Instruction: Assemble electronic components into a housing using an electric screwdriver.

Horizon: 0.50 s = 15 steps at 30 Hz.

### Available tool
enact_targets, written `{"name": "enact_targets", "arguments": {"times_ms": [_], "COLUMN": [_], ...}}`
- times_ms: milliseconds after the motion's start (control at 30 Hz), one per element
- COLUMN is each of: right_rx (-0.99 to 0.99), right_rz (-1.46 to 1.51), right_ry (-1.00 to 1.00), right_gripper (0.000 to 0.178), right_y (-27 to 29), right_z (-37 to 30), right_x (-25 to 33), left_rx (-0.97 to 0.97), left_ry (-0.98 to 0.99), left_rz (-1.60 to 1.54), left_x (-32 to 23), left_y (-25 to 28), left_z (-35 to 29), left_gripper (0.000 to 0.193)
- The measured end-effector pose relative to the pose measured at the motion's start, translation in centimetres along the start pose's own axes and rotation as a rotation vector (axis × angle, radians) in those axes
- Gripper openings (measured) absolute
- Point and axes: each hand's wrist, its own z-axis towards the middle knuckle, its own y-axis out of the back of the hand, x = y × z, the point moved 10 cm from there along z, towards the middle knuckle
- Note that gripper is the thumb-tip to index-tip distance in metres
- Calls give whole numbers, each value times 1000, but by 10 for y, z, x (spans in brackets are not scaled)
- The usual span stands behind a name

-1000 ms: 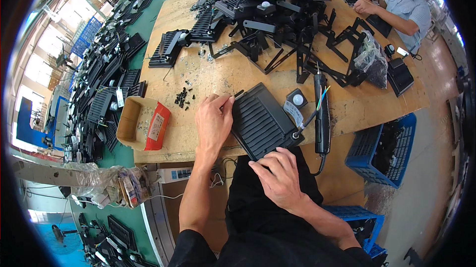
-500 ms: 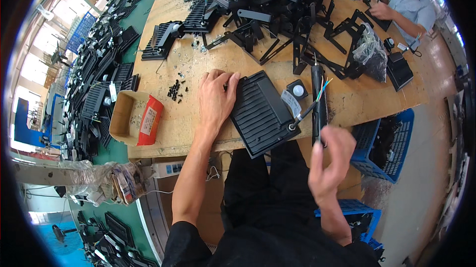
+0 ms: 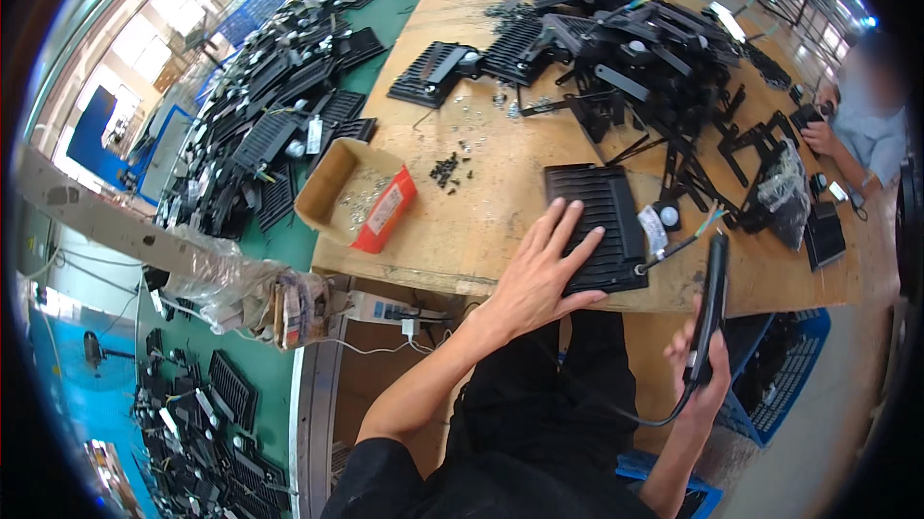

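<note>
A black ribbed floodlight [image 3: 616, 225] lies back side up near the front edge of the table. My left hand [image 3: 544, 273] rests on its ribs with the fingers spread. A small sensor with a white dome [image 3: 669, 217] and a cable with bare coloured wire ends [image 3: 710, 220] stick out on its right side. To the right of the lamp, my right hand [image 3: 707, 370] is wrapped round the lower part of a black electric screwdriver [image 3: 713, 293], whose tip points up and away. A cord runs from its lower end toward my lap.
Small black screws [image 3: 446, 170] lie beside an open cardboard box [image 3: 332, 187] of small parts. Black brackets and lamps form a heap [image 3: 645, 57] at the back. More lamps [image 3: 289, 105] cover a green bench at left. A co-worker [image 3: 857, 124] handles something at far right.
My right hand has closed round the screwdriver. My left hand has moved from the lamp's left edge onto its ribs. The lamp lies straighter, and the whole view has shifted.
</note>
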Motion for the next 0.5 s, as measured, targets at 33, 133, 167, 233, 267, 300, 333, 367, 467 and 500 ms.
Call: {"name": "enact_targets", "arguments": {"times_ms": [33, 133, 167, 233, 267, 300, 333, 367, 467, 500], "right_rx": [-5, -29, -34, -127, -142, -152, -165, -183, -166, -147], "right_rz": [133, 65, 65, -119, -131, -125, -209, -296, -361, -393], "right_ry": [-42, -115, -108, -85, -82, -76, -71, -61, -102, -121], "right_gripper": [67, 59, 59, 49, 48, 48, 48, 47, 59, 64], "right_y": [-18, -13, -8, 7, 1, -2, -5, -4, -1, -3], "right_z": [-16, -37, -44, -53, -56, -57, -57, -55, -52, -52], "right_x": [-13, -38, -42, -47, -46, -48, -47, -43, -43, -44], "left_rx": [7, -2, -1, -47, -162, -213, -345, -359, -362, -330], "left_ry": [-11, -3, -11, 25, 149, 235, 308, 418, 443, 482], "left_rz": [-6, -43, -47, -244, -246, -161, -17, 102, 227, 292], "left_x": [4, 14, 15, 28, 49, 75, 105, 126, 152, 159], "left_y": [4, 15, 21, 49, 67, 80, 94, 100, 102, 97], "left_z": [1, -1, 2, 0, -7, -9, -22, -28, -45, -51], "left_gripper": [83, 78, 78, 69, 52, 37, 25, 22, 19, 19]}}
